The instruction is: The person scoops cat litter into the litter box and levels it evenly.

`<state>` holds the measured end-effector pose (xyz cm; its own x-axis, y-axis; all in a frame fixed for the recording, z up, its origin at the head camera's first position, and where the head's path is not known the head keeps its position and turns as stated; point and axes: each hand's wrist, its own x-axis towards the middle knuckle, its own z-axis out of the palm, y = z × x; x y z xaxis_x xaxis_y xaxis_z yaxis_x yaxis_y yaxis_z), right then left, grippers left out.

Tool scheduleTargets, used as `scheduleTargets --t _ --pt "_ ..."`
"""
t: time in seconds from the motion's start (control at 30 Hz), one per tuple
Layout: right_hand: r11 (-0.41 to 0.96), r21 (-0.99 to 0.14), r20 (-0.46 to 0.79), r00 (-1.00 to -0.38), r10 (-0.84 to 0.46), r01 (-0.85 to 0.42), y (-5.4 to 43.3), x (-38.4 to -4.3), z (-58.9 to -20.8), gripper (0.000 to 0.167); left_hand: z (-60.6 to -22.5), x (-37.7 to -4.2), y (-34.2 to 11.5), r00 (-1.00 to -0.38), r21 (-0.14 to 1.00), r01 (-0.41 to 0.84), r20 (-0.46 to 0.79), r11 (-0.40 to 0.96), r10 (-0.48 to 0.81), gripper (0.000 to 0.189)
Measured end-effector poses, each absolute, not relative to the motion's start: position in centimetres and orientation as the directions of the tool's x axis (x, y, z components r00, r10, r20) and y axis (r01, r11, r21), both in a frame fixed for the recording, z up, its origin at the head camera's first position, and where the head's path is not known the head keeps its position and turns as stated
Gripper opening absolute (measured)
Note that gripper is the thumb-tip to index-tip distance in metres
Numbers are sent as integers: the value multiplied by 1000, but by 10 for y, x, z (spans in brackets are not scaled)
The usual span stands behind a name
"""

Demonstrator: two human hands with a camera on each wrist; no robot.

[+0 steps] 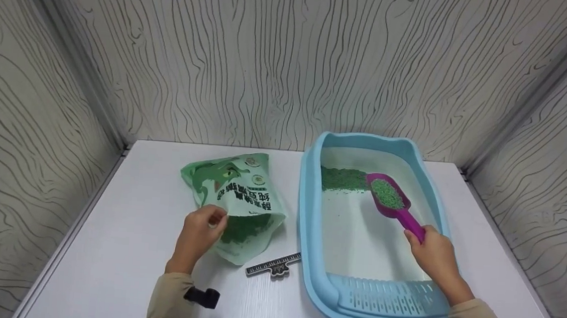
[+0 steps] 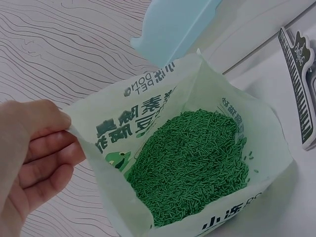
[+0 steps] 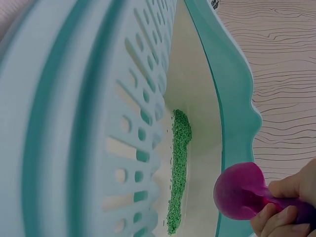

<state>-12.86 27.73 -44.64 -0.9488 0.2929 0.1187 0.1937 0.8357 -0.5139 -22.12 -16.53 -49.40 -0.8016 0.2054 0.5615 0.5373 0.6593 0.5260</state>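
My right hand [image 1: 435, 250] grips the handle of a magenta scoop [image 1: 412, 225], which is heaped with green litter pellets [image 1: 387, 193]. The scoop hangs over a light-blue litter box [image 1: 306, 260]. Along the far part of the box floor lies a band of green pellets [image 1: 344, 179], seen too in the right wrist view as a strip of pellets [image 3: 178, 168]. At the left, my left hand [image 1: 202, 228] pinches the edge of the pale green litter bag [image 1: 256, 197] between thumb and fingers, holding its mouth apart. Inside the bag, many pellets [image 2: 192, 165] show in the left wrist view.
A black-and-white bag clip [image 1: 276, 266] lies on the white table [image 1: 122, 247] between bag and box. The box has a slotted grate [image 1: 388, 296] at its near end. Wood-patterned panels [image 1: 270, 68] enclose the table at the back and both sides.
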Motion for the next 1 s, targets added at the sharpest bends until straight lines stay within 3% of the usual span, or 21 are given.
scheduleTargets --t 1.0 --pt "797 -537 9 -943 334 277 303 -160 -448 35 -496 -221 -166 -788 530 561 577 636 216 5"
